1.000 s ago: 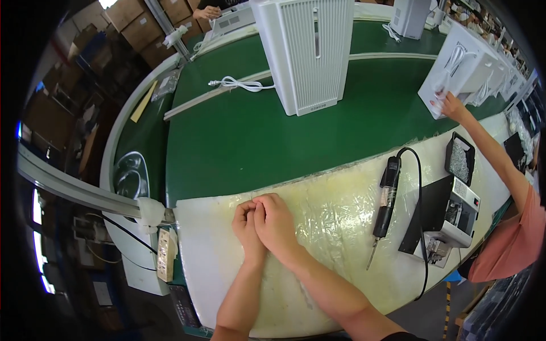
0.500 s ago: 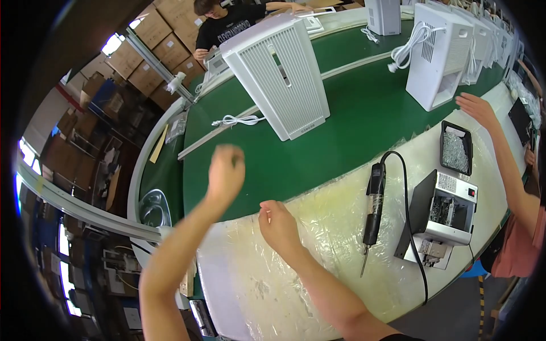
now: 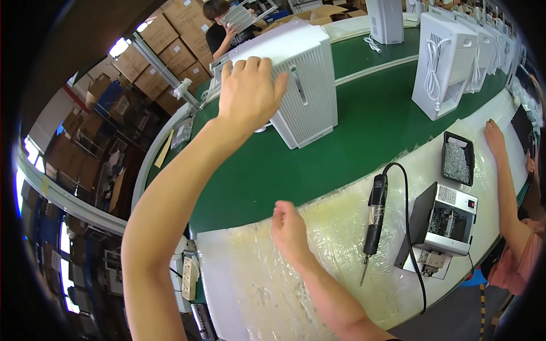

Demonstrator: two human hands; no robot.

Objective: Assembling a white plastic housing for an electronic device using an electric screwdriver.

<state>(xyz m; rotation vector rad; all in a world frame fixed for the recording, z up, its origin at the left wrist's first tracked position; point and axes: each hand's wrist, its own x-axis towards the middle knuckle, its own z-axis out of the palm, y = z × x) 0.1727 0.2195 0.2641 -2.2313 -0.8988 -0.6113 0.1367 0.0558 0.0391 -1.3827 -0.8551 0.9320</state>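
Note:
A tall white appliance housing with a ribbed front and a narrow slot stands on the green belt. My left hand is stretched up to its upper left edge, fingers apart and bent, thumb out to the right. Whether the fingertips touch the housing cannot be made out. Lower down, my right hand hovers above the plastic-covered worktop with its fingers curled together; anything inside them is hidden. To its right lies a black electric screwdriver with a cable, its bit toward me.
A black tray of screws and a screw feeder sit on the right. Beyond them, white housings with bundled cords stand in a row. A co-worker's arm rests at the right edge; another person holds a pale part behind.
My left hand has moved up and right to the housing. My right hand has shifted slightly right. The co-worker's hand at right has lowered, and the person behind has raised a part.

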